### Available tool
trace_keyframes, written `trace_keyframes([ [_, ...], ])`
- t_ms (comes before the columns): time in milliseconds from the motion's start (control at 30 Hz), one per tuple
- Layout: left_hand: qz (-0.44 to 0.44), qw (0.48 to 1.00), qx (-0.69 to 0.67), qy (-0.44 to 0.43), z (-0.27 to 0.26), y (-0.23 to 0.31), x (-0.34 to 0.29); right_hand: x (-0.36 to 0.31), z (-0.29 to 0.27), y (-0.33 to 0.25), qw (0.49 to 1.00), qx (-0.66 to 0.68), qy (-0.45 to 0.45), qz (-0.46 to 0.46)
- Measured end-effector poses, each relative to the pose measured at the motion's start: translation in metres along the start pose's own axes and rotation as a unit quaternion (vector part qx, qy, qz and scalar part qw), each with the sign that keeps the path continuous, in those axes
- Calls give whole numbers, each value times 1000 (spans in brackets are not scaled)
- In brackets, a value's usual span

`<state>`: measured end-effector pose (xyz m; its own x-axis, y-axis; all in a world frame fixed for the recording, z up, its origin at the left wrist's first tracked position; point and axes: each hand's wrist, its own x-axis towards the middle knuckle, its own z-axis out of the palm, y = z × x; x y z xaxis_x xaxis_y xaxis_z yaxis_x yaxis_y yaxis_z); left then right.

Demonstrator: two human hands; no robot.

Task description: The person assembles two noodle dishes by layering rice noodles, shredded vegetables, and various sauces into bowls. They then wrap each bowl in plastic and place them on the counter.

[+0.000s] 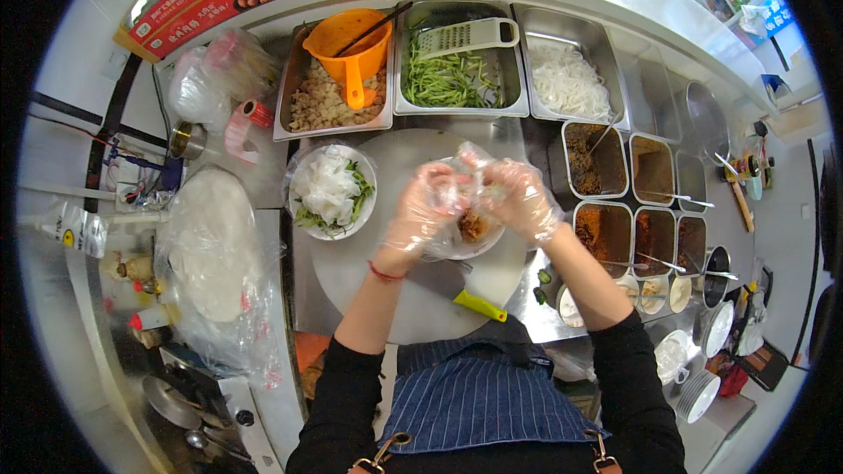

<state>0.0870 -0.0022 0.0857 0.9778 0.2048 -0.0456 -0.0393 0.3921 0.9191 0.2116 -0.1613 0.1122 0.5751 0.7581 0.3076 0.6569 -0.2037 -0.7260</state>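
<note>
My left hand (423, 211) and my right hand (524, 200), both in clear plastic gloves, are close together over a white bowl (488, 247). The fingers of both are curled inward and meet near the bowl's far side. Clear plastic shows between them, but I cannot make out what they pinch. Brown, crumbly food (472, 226) lies in the bowl, partly hidden by the hands. To the left stands another bowl lined with clear plastic, holding white noodles (327, 180) and green shreds (362, 184). Toward me lies a knife with a lime-green handle (480, 305) on the round white board (351, 276).
Behind the board are steel trays of brown chunks with an orange strainer (351, 42), shredded cucumber (448, 79) under a white grater (465, 38), and white noodles (569, 79). Sauce tins (601, 226) with spoons flank the right forearm. A plastic-covered white mound (211, 246) sits left.
</note>
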Motion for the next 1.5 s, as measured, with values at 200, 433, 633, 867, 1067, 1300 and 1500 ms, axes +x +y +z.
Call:
trace_keyframes([
  [200,-27,983,177,48,-4,-27,19,-5,22,17,901,377,58,208],
  [433,-48,977,-42,202,-75,-86,0,-65,19,86,419,782,142,439],
  [633,-181,885,-423,-68,-82,-55,-27,-64,44,65,495,806,-90,311],
  [867,-102,990,-34,-93,17,-45,-21,-31,48,6,665,601,6,443],
  [1067,-124,975,29,182,-65,-65,-43,-42,45,55,677,444,170,562],
  [1300,-97,848,-360,377,-104,-107,-108,-41,-14,85,962,-82,128,227],
  [1500,45,843,-349,406,-183,-115,-97,21,-129,166,795,-406,260,367],
])
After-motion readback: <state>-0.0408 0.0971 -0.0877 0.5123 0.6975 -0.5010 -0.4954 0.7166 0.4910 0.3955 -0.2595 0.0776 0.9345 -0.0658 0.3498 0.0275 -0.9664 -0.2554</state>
